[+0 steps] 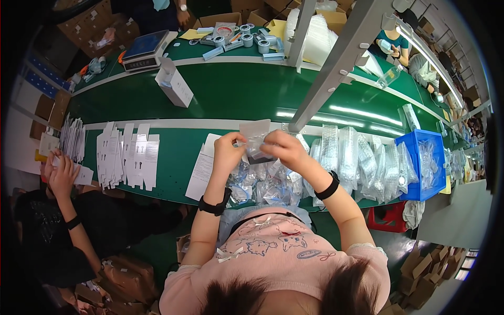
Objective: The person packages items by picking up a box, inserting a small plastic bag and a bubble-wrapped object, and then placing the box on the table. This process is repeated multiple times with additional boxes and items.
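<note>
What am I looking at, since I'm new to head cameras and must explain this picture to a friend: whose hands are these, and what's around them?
There is no robot here, just a person working bare-handed. The single picture comes from a wide fisheye camera on that person's head, looking down, so straight edges bend near the rim. The left hand and right hand hold a clear bag between them; its contents are hard to make out. On the green table are printed sheets to the left, small plastic bags just below the hands, and bubble-wrapped packs and a blue bin to the right. The hand at far left belongs to someone else.
</note>
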### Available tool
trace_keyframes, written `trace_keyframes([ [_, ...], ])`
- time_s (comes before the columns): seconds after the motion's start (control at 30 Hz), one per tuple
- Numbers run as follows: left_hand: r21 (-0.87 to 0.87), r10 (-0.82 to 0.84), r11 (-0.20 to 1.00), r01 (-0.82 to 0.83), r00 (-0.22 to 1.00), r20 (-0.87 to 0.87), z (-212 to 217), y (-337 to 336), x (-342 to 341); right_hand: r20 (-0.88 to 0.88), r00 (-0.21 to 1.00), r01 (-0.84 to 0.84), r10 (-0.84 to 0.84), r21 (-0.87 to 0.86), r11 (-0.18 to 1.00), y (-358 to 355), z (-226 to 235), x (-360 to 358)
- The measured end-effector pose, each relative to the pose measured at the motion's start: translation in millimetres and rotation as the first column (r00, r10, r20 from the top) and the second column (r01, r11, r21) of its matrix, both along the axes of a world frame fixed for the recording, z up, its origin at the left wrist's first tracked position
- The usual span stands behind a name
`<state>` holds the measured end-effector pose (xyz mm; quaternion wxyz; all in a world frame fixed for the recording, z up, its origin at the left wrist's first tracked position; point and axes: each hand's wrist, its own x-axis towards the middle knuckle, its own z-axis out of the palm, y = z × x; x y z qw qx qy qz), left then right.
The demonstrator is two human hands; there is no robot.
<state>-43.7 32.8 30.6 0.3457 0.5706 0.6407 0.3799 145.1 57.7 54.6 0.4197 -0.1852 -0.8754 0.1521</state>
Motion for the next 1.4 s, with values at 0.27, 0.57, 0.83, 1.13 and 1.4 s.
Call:
trace_keyframes([
  [0.27, 0.142, 0.012, 0.989, -0.034, 0.988, 0.151, -21.5, 0.0, -2.0, 0.432, 0.902, 0.046, -0.011, -0.071, 0.996, -7.5, -1.9, 3.4],
  [0.57, 0.211, 0.085, 0.957, -0.201, 0.885, 0.458, -10.7, -3.8, 22.6, -0.008, 1.000, 0.009, -0.024, -0.791, 0.612, 8.1, -76.2, 8.5],
  [0.83, 0.433, 0.081, 0.899, -0.060, 0.996, -0.030, -6.9, -41.6, 3.7, -0.221, 0.798, 0.228, -0.561, -0.751, 0.620, 125.1, -59.0, -51.3],
  [1.13, 0.017, 0.060, 0.998, -0.061, 0.818, -0.572, -58.3, -31.9, -55.3, -0.095, 0.666, 0.582, -0.739, -0.554, 0.596, 228.5, -132.1, -68.9],
  [1.4, -0.178, -0.154, 0.984, 0.030, 0.656, -0.739, -95.9, -40.7, -65.1, 0.050, 0.907, 0.289, -0.417, -0.794, 0.534, 129.9, -125.7, -85.7],
])
